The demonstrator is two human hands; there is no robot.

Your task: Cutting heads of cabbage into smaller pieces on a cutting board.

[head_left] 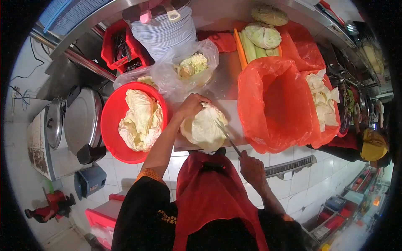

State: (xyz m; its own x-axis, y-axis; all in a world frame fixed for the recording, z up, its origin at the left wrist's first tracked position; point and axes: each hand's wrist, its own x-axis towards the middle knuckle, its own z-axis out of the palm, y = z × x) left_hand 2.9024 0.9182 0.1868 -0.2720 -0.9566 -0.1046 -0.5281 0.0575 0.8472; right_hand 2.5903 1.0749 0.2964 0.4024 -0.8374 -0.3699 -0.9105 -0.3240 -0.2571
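A pale cabbage leaf [205,127] lies at the near edge of the worktop, and my left hand [192,105] grips its upper left rim. My right hand [252,167] is closed round the handle of a knife [231,141], whose tip rests on the leaf's right side. To the left, a round red plastic basin [107,120] holds several large cabbage leaves [141,120]. Behind my left hand, a clear plastic bag [166,73] contains cabbage scraps [195,65]. On the right stands a container lined with a red plastic bag [276,106].
Cabbage pieces [320,97] fill another red bag at far right. An orange crate [240,50] holds long green vegetables under a wrapped cabbage [263,36]. Stacked plates [163,31] and red cutlery bins [110,47] stand at the back. People are visible at far left and far right.
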